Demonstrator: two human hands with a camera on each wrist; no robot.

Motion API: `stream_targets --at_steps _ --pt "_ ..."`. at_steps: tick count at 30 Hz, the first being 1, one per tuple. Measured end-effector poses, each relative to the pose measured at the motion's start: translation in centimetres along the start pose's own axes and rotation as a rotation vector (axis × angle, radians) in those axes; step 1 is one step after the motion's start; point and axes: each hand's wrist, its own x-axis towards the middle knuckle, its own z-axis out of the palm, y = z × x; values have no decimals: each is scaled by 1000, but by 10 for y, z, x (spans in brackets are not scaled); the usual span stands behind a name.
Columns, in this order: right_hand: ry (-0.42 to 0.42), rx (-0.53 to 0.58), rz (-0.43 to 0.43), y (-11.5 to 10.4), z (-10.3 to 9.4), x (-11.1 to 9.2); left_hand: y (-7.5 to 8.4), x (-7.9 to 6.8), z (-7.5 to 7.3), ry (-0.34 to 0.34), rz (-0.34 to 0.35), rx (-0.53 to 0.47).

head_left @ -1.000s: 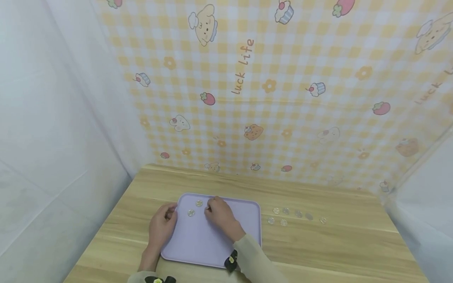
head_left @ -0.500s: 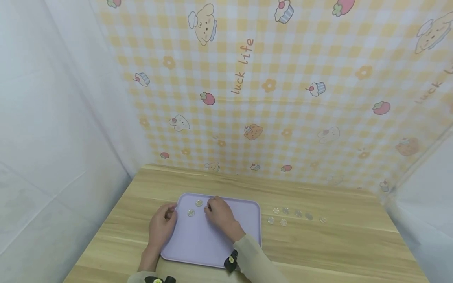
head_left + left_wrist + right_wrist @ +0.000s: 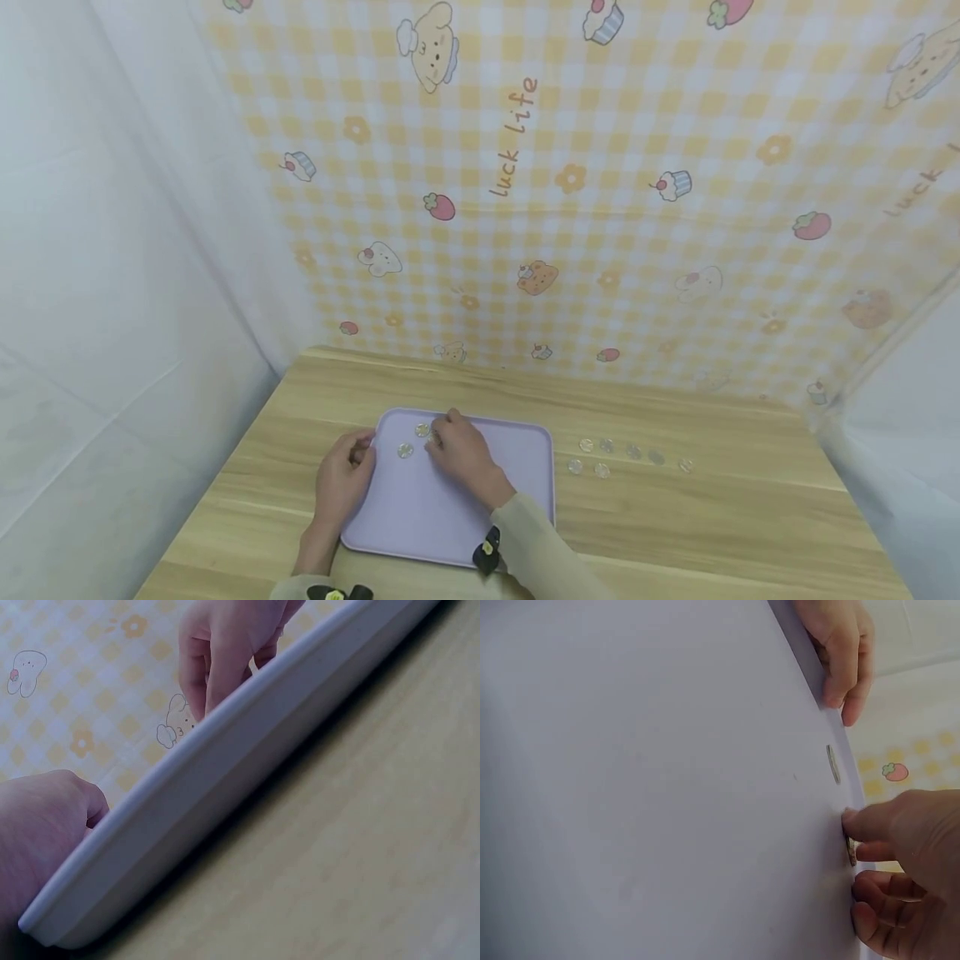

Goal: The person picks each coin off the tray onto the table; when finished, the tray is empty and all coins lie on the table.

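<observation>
A lilac tray (image 3: 420, 517) lies on the wooden table. My left hand (image 3: 345, 477) holds the tray's left rim; in the right wrist view, the left hand's (image 3: 844, 656) fingertips meet at that rim. Two coins, one nearer (image 3: 405, 451) and one farther (image 3: 422, 430), lie flat in the tray's far left part. Just right of the farther coin, my right hand (image 3: 461, 454) pinches another coin (image 3: 850, 852) with curled fingers, low against the tray's surface. Its fingers partly cover that coin. In the left wrist view, the tray wall (image 3: 187, 802) hides the right hand's fingertips.
Several more coins (image 3: 602, 471) lie on the table (image 3: 712, 517) to the right of the tray, in two loose rows. A yellow checked cloth (image 3: 615, 242) hangs behind the table, with white cloth (image 3: 112, 333) at the sides.
My right hand has shifted slightly left and away with its coin, closer to the farther coin. The left hand stays on the rim.
</observation>
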Motion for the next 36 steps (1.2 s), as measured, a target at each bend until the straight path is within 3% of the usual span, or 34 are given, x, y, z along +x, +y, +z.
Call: stream_targets --at_steps 13,22,26,33,36 --pt "-49 4 29 0 -7 5 3 2 2 19 23 -18" --pt "-152 120 120 4 -11 10 3 1 0 -16 -6 -4" --pt "-89 -3 59 0 -6 7 1 1 -1 -30 -14 15" --pt "17 -388 -99 -10 1 2 1 -1 0 -21 -12 2" --pt "14 -421 -123 -11 -3 0 1 -1 -1 -17 -6 5"
